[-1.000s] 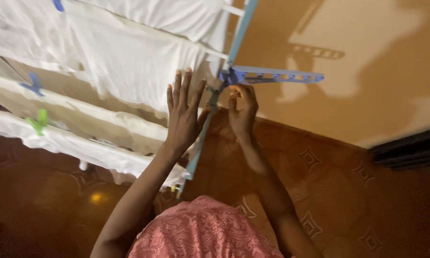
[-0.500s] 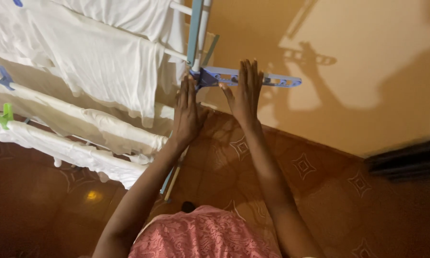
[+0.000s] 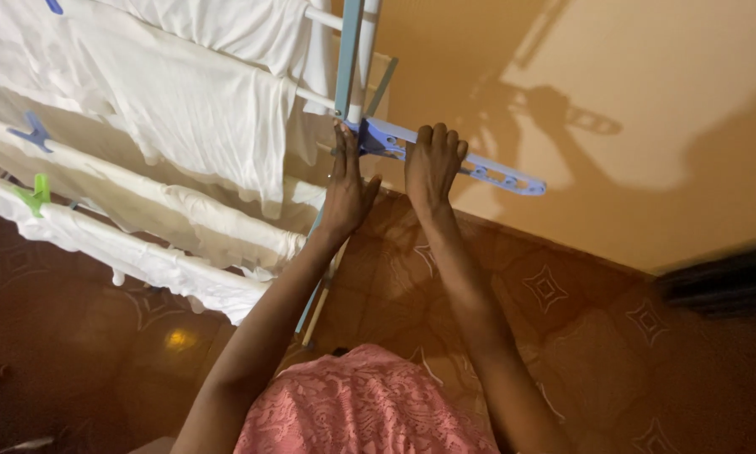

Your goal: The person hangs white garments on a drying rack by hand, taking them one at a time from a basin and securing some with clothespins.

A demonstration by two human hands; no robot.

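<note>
Blue side arm [image 3: 479, 168] of the drying rack [image 3: 348, 59] sticks out toward the wall, now more level than half a second ago. Our right hand [image 3: 433, 164] has its grip curled over it; left hand [image 3: 344, 189] lies flat and open against the hinge.

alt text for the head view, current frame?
Two bare hands reach up to a blue plastic perforated arm on a drying rack: the right hand curls over it, the left hand lies flat against the blue-and-white upright pole. White laundry hangs at left above a brown tiled floor.
</note>
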